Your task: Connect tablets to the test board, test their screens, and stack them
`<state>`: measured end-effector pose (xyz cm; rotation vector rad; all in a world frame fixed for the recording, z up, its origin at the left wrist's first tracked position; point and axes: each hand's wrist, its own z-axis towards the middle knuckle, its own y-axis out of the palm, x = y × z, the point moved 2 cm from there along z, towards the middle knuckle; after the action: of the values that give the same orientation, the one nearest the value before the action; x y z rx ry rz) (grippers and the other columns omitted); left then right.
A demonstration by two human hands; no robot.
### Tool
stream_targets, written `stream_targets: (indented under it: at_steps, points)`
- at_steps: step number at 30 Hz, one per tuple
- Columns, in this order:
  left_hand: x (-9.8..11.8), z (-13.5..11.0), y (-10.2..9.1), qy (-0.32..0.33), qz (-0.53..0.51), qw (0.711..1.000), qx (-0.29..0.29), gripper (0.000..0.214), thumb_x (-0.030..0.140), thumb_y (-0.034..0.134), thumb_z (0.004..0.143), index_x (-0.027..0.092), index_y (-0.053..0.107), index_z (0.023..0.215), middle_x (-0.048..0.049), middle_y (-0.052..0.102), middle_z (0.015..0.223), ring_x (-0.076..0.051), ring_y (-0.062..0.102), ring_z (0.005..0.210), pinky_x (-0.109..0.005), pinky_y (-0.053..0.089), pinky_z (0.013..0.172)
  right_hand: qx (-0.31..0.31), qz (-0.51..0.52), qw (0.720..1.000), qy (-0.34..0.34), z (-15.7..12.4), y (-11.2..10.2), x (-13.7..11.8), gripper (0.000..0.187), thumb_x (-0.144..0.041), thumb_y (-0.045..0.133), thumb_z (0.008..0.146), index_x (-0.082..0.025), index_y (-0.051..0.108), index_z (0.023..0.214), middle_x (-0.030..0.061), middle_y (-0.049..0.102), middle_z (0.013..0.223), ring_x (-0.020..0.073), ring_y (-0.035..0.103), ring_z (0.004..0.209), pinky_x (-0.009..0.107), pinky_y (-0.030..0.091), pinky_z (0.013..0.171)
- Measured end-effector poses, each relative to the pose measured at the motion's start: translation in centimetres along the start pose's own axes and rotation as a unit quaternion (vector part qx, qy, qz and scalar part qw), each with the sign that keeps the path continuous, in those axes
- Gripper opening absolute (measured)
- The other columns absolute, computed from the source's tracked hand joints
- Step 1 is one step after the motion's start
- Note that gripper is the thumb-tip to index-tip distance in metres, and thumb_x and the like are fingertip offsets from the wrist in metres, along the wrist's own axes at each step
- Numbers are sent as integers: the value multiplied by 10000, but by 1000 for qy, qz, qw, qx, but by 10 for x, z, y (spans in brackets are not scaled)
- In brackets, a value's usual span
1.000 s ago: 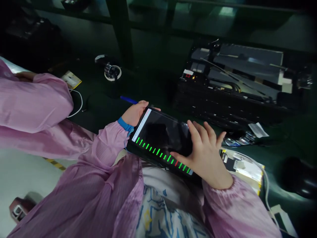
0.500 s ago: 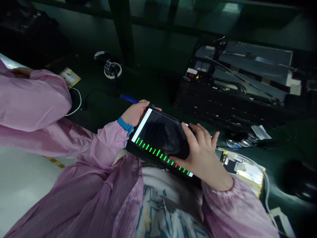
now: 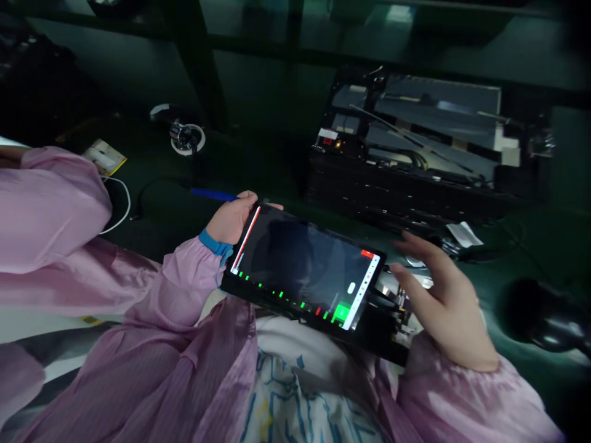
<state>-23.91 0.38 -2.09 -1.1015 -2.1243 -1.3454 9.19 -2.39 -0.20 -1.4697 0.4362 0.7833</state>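
My left hand point(image 3: 229, 219) grips the left edge of a tablet-like screen point(image 3: 300, 258), thumb near its upper left corner. A blue stick like a pen point(image 3: 212, 194) juts out leftward from behind the same hand. The lit display is mostly dark, with small green and red marks along its lower edge, a bright green block and a white strip at the right. My right hand point(image 3: 443, 307) hovers off the screen's right side, fingers apart and a little blurred, touching nothing that I can see. A blue wristband point(image 3: 215, 244) circles my left wrist.
A stack of dark panels point(image 3: 415, 147) with loose strips lies at the back right. Round black object point(image 3: 545, 311) stands at far right. A white-ringed metal device point(image 3: 187, 139), a yellow-edged part point(image 3: 106, 157) and a white cable point(image 3: 128, 206) are at left, near another person's pink sleeve point(image 3: 50, 209).
My right hand has lifted off the screen and moved right. The display's picture has changed, with shorter green marks and a new green block. The view has shifted somewhat.
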Motion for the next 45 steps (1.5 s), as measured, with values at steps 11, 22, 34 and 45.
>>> stream_targets:
  at_steps: [11,22,34,45]
  points:
    - [9,-6,5,9,12,1000,15,151,165,491,873,182,460,726,-120,755,944,-285,721,808,-430,540,761,35,-7,999,-7,7,18,61,194,-332,516,867,-218,652,945,55,693,923,218,648,880,357,510,761]
    - [14,-8,7,17,55,998,24,158,186,480,874,184,522,721,-121,764,928,-279,724,814,-400,554,748,42,-43,997,-47,9,14,54,251,-147,442,761,-220,633,906,52,687,910,217,654,857,360,532,733]
    - [11,-4,3,-2,35,999,1,93,174,558,828,174,511,747,-129,748,974,-276,717,830,-408,541,758,-12,-91,989,-117,8,18,55,313,-102,450,685,-216,620,921,66,644,925,253,593,878,430,507,788]
    - [6,-4,1,14,15,1000,3,139,145,604,788,168,481,728,-117,742,1003,-255,712,809,-428,532,815,18,-84,991,-106,8,23,58,179,-186,446,831,-213,607,905,71,628,854,235,587,807,398,502,715]
